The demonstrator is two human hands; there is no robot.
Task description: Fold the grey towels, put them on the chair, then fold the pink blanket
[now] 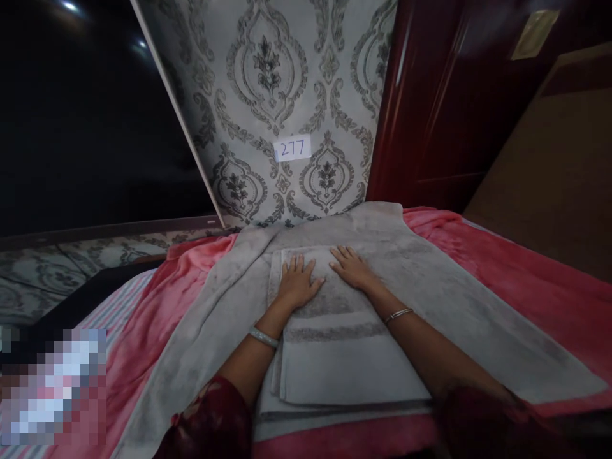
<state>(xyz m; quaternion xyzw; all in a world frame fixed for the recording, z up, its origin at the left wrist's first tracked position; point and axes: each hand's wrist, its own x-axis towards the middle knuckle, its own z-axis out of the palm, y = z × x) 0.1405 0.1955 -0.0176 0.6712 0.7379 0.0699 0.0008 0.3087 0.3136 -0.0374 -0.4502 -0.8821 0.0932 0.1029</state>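
A folded grey towel (344,366) with a darker band across it lies in front of me in layers. My left hand (299,284) rests flat on its far left part, fingers spread. Near the far right part, my right hand (352,268) also lies flat with its fingers apart. Neither hand grips anything. Beneath the folded towel a larger grey cloth (459,319) is spread out, a little wrinkled on the left. The towel's surface under both palms is hidden.
Under the grey cloth lies a pink blanket (535,274), over a striped sheet (122,296) at left. A large dark screen (90,121) stands at left. Patterned wallpaper bears a paper label (292,148) reading 277. A dark red door (430,95) and brown cardboard (549,172) are at right.
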